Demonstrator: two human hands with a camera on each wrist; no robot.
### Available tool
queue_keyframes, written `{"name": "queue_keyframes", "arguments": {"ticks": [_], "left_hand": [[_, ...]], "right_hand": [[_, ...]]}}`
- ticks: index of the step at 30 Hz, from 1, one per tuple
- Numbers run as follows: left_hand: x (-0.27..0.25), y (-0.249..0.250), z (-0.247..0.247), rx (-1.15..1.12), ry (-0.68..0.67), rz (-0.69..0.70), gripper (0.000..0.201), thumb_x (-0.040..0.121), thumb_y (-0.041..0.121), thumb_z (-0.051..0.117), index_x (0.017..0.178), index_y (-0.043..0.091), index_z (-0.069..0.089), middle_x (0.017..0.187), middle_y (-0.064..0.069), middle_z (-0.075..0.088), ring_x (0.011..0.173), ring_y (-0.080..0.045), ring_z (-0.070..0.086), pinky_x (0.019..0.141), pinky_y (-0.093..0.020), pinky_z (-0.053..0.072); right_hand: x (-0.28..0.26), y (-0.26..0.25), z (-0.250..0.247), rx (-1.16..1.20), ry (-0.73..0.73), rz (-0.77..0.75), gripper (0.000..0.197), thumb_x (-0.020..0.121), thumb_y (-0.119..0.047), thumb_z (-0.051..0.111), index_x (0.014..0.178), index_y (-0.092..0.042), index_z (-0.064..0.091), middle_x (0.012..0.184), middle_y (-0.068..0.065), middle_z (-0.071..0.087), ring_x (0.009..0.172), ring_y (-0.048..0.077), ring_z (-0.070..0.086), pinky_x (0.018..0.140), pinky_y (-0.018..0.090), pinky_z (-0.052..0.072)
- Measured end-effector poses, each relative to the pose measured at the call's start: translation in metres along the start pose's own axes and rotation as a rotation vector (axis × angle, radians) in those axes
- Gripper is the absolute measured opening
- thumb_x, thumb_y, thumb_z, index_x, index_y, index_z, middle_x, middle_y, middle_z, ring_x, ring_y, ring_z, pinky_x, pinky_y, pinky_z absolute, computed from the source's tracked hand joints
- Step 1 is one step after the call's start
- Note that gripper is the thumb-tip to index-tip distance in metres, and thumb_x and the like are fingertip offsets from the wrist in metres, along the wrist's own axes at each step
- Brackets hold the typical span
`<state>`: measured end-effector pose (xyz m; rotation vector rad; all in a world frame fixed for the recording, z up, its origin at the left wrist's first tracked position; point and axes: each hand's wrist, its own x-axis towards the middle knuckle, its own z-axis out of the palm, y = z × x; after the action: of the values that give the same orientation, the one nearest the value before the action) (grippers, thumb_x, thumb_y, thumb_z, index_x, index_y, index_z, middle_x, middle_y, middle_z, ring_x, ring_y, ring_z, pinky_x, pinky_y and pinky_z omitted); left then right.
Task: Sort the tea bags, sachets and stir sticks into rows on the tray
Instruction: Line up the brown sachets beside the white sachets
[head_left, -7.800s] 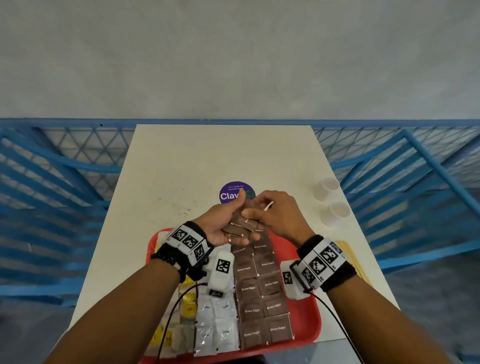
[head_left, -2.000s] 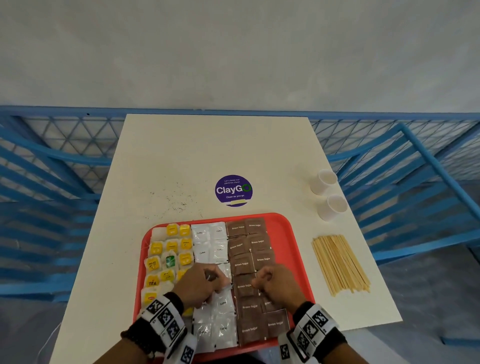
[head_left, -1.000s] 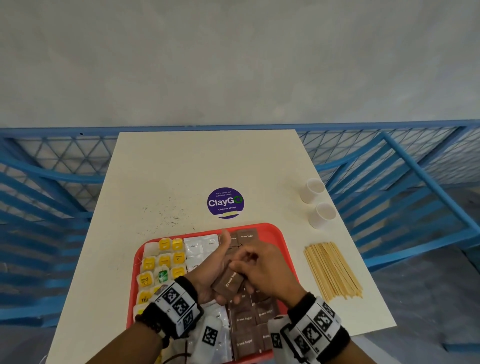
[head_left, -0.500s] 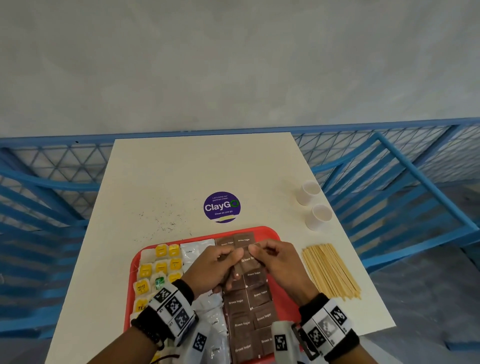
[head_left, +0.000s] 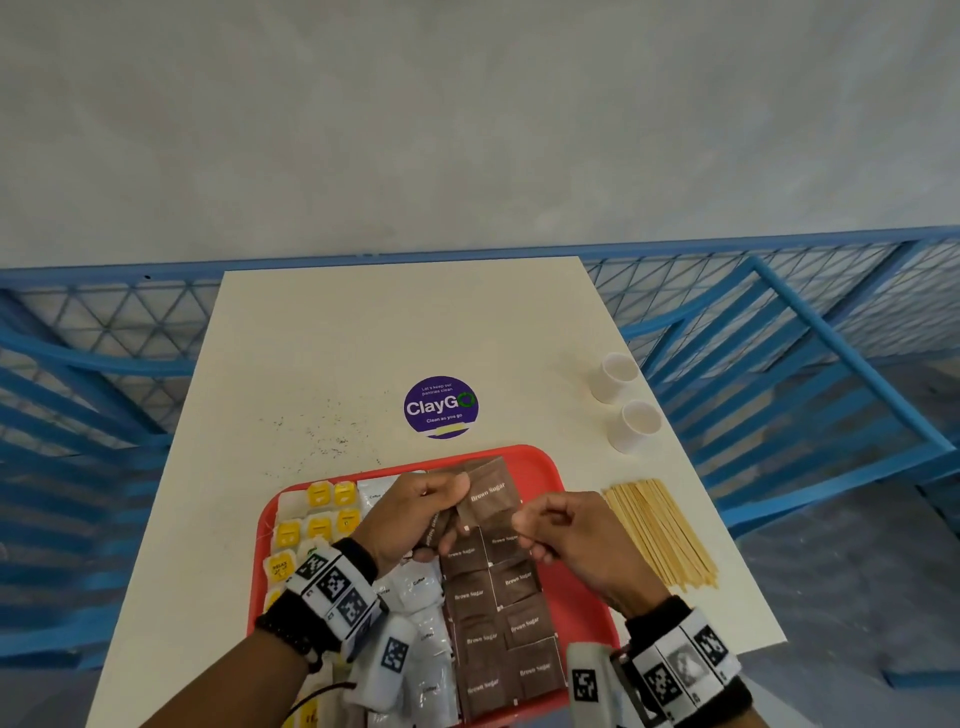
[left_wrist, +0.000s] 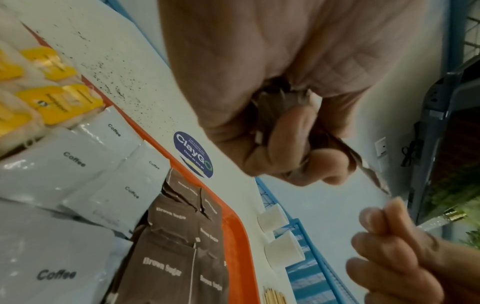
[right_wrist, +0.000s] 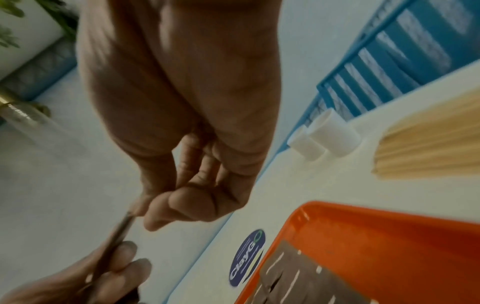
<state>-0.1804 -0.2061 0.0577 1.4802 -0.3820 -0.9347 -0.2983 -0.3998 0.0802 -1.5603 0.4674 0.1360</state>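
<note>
Since half a second ago both hands have drawn apart above the red tray on the table. Rows of tea bags, white coffee sachets and brown sugar sachets lie in the tray; stir sticks lie right of it. Left hand is clamped on several brown sachets; right hand pinches one's corner
</note>
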Motion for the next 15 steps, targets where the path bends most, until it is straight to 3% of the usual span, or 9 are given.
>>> {"name": "queue_keyframes", "arguments": {"ticks": [4,8,12,15], "left_hand": [[0.0017,0.0035,-0.0021,0.035,-0.037,-0.001,0.043,0.097,0.044,0.054,0.079,0.007,0.066,0.057,-0.014,0.053,0.044,-0.02,0.044,0.041,-0.019,0.029],[0.0024,0.0075,0.0054,0.106,-0.087,-0.01,0.038,0.098,0.042,0.053,0.081,0.012,0.07,0.053,-0.01,0.054,0.041,-0.015,0.045,0.043,-0.021,0.027],[0.0047,0.0086,0.0043,0.1,-0.107,-0.024,0.051,0.097,0.046,0.051,0.087,-0.002,0.066,0.054,-0.011,0.053,0.04,-0.015,0.045,0.043,-0.02,0.027],[0.0059,0.0081,0.0063,0.067,-0.106,-0.032,0.055,0.099,0.046,0.052,0.096,-0.008,0.063,0.054,-0.013,0.053,0.041,-0.017,0.045,0.04,-0.019,0.027]], "right_hand": [[-0.0033,0.0001,-0.0072,0.065,0.051,-0.035,0.029,0.081,-0.032,0.075,0.087,-0.005,0.072,0.07,0.006,0.066,0.059,0.013,0.055,0.057,0.022,0.045],[-0.0039,-0.0011,-0.0024,-0.078,0.004,-0.096,0.028,0.088,-0.034,0.071,0.082,-0.007,0.073,0.067,0.0,0.067,0.057,0.007,0.055,0.058,0.015,0.043],[-0.0046,-0.0015,-0.0086,-0.203,0.018,-0.134,0.033,0.086,-0.042,0.069,0.067,-0.015,0.067,0.058,-0.006,0.06,0.053,0.003,0.05,0.058,0.013,0.039],[-0.0028,-0.001,-0.0106,-0.134,0.043,-0.127,0.029,0.086,-0.037,0.072,0.076,-0.011,0.065,0.062,-0.008,0.06,0.055,0.003,0.05,0.058,0.015,0.039]]}}
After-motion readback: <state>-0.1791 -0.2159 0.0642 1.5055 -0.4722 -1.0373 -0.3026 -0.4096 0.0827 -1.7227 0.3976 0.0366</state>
